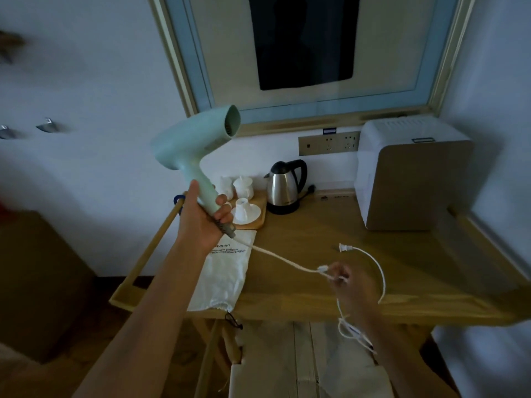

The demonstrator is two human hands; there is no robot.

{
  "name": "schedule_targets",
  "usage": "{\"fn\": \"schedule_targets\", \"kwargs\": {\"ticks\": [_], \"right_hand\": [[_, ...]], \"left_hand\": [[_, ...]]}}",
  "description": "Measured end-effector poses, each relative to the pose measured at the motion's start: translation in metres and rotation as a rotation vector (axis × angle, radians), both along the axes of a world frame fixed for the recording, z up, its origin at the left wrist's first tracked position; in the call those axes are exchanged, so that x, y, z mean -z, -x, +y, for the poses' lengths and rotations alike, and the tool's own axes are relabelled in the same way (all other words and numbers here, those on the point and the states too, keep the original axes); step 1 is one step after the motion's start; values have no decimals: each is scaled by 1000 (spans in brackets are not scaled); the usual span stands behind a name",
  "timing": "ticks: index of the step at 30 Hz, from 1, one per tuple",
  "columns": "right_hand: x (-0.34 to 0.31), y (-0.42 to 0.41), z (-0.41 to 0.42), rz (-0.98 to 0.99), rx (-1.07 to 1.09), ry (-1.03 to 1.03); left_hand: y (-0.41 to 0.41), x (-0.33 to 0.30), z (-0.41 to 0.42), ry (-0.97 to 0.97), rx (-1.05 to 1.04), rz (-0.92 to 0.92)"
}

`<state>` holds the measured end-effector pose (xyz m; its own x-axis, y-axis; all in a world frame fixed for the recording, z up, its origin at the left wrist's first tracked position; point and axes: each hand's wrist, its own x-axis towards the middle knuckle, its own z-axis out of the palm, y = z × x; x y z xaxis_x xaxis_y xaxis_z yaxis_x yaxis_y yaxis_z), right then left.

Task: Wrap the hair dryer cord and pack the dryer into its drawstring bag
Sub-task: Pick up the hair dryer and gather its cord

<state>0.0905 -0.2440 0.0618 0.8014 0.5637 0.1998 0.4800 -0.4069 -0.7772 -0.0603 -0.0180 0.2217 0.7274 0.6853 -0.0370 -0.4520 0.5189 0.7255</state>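
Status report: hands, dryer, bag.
Left hand grips dryer handle, raised. Right hand pinches cord, unwrapped. Bag flat on table.

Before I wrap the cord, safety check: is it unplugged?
Unplugged: the plug hangs free above the table, away from the wall sockets.

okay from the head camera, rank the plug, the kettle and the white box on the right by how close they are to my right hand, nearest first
From the right hand:
1. Plug, just above the hand, over the table.
2. Kettle, farther back, left of the hand.
3. White box, back right, by the wall.
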Motion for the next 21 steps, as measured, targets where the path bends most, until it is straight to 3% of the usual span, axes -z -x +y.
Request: {"fn": "schedule_targets", "kwargs": {"ticks": [4, 6, 9, 10, 12, 14, 16, 18, 19, 21], "right_hand": [[-29, -20, -8, 416, -99, -198], [-38, -22, -10, 358, -64, -149], [-47, -12, 0, 99, 272, -90], [-55, -3, 7, 57, 258, -112], [-68, 15, 17, 49, -97, -17], [-78, 27, 21, 97, -463, 288], [-84, 30, 17, -13, -517, 492], [-90, 37, 15, -164, -383, 386], [-92, 45, 17, -62, -427, 233], [-97, 71, 28, 367, -707, -32]], "left_hand": [[14, 5, 16, -16, 16, 10], [19, 6, 25, -60, 43, 60], [17, 11, 23, 3, 14, 43], [15, 13, 19, 43, 8, 26], [11, 18, 9, 89, 27, 14], [10, 20, 3, 108, 49, 9], [10, 21, -1, 101, 113, 4], [9, 18, -5, 67, 189, 16], [7, 15, -8, 45, 223, 35], [3, 8, -13, -7, 293, 86]]}}
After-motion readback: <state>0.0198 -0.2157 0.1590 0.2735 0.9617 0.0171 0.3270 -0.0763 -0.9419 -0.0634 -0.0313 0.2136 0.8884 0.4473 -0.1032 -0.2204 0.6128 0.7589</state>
